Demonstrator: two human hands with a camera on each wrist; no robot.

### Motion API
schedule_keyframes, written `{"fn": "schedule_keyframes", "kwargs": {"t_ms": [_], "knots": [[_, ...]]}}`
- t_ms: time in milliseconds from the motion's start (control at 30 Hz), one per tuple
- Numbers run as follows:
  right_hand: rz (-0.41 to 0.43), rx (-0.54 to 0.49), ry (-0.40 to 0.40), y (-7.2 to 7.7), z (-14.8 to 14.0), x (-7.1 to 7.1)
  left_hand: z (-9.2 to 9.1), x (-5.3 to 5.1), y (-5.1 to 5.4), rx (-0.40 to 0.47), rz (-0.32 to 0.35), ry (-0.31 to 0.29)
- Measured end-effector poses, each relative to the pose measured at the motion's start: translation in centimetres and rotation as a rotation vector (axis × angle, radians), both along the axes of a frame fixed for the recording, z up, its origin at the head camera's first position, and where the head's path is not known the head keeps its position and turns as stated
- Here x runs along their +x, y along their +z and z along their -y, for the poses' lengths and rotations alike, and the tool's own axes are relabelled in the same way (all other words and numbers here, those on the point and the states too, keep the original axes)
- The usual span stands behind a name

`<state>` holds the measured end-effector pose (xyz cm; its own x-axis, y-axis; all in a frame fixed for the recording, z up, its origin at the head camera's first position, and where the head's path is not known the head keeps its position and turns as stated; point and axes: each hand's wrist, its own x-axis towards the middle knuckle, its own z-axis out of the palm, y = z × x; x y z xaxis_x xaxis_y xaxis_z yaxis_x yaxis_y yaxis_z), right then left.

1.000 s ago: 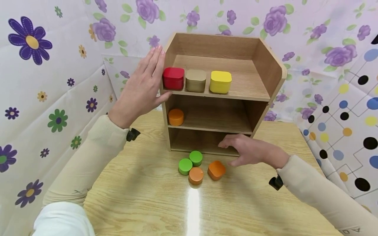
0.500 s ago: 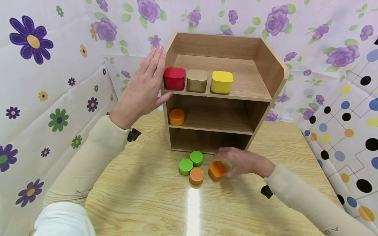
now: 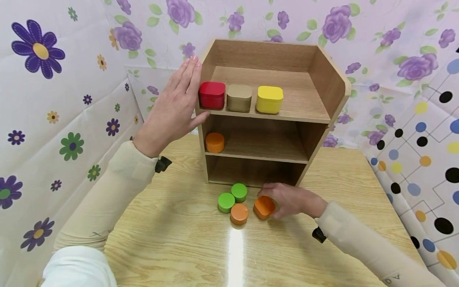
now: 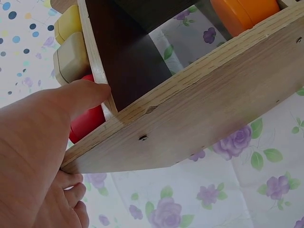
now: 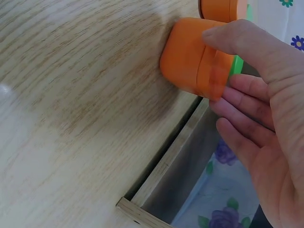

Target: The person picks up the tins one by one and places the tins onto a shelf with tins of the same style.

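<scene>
The right hand (image 3: 288,199) grasps an orange rounded-square box (image 3: 263,208), thumb on its near side and fingers bent at its far side, likely because opposite walls give a sure pinch. The box rests on the wood-grain surface (image 3: 186,239), just off the wooden shelf unit's (image 3: 263,57) bottom front edge, right of that edge's middle. Just left, two green round boxes (image 3: 226,202) and a light orange round box (image 3: 239,214) bunch together.

The left hand (image 3: 170,103) clenches nothing; its straight fingers lie along the unit's outer left side, thumb across the front edge, presumably steadying it.

A red box (image 3: 212,95) occupies the top board's left front corner; gold (image 3: 239,98) and yellow boxes (image 3: 269,99) continue along that edge, perhaps for easy reach. A deeper orange round box (image 3: 214,142) sits at the middle board's left front corner.
</scene>
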<state>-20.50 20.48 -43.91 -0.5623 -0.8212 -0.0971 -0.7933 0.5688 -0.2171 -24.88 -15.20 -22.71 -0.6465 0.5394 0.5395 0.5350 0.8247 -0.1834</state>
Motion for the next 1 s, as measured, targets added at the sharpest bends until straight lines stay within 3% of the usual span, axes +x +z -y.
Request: {"fn": "schedule_keyframes", "kwargs": {"t_ms": [400,633,800,1000], "knots": [[0.041,0.013,-0.028,-0.4,0.0,-0.6,0.0,0.0,0.0,0.019,0.021,-0.003],[0.077,-0.033,0.004,-0.2,-0.1,-0.7,-0.1,0.0,0.1,0.016,0.024,0.002],[0.145,-0.038,0.012,0.6,-0.2,-0.4,-0.1,0.0,0.1,0.015,0.016,0.001],[0.198,-0.040,0.026,2.9,-0.8,0.1,-0.1,0.1,0.1,0.024,0.026,-0.003]]}}
